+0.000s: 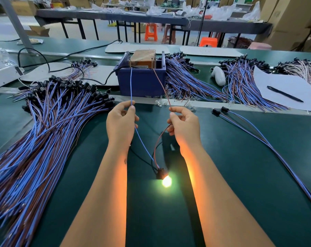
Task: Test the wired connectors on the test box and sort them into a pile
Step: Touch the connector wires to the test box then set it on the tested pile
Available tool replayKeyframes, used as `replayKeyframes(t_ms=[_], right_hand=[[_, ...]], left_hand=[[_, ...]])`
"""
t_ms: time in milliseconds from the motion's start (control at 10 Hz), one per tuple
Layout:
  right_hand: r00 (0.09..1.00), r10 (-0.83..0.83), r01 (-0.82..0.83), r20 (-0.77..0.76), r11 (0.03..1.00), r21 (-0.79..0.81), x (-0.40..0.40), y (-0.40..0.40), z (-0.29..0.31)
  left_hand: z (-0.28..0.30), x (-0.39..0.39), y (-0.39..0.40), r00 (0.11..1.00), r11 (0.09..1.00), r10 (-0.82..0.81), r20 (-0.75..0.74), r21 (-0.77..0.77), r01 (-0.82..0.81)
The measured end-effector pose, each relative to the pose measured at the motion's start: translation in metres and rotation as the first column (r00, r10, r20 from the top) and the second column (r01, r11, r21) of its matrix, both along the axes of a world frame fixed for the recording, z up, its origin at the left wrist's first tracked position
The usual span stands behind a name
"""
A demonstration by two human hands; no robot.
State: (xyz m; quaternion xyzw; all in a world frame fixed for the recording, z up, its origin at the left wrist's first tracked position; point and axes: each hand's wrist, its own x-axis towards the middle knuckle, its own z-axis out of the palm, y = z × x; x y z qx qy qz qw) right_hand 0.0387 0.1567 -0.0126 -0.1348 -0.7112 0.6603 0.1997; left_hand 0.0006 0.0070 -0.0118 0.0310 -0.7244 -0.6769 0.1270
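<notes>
Both forearms reach forward; left hand [121, 120] and right hand [184, 122] each pinch, seemingly thumb-to-forefinger.

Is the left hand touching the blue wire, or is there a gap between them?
Touching. The head view shows the left hand pinching the blue wire between thumb and forefinger, with no gap; the wire runs up to the test box.
</notes>
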Motion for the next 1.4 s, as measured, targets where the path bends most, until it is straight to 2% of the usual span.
replayKeyframes(t_ms=[600,800,900,1100,1200,1300,1400], right_hand=[[1.000,0.016,-0.016,0.007,0.999,0.033,0.004,-0.001,0.004],[0.997,0.021,-0.020,-0.071,1.000,0.018,0.006,-0.002,0.004],[0.988,0.070,-0.068,-0.136,0.998,0.017,0.007,-0.005,0.005],[0.971,0.187,-0.172,-0.146,0.979,0.111,0.008,-0.014,0.004],[0.959,0.241,-0.226,-0.147,0.967,0.115,0.010,-0.015,0.005],[0.943,0.290,-0.285,-0.163,0.957,0.055,0.012,-0.015,0.007],[0.944,0.297,-0.299,-0.145,0.954,0.005,0.012,-0.011,0.007]], left_hand=[[-0.001,0.001,-0.001,1.000,1.000,0.003,-0.013,-0.013,-0.003],[0.002,0.000,0.002,0.997,0.996,-0.069,0.018,0.056,0.068],[0.003,0.003,0.009,0.985,0.981,-0.173,0.014,0.096,0.171],[0.004,0.007,0.018,0.944,0.940,-0.330,-0.004,0.087,0.329],[0.003,0.006,0.017,0.937,0.934,-0.350,0.010,0.084,0.348],[0.004,0.006,0.015,0.940,0.935,-0.341,0.014,0.112,0.338],[0.006,0.003,0.013,0.955,0.934,-0.293,0.052,0.230,0.274]])
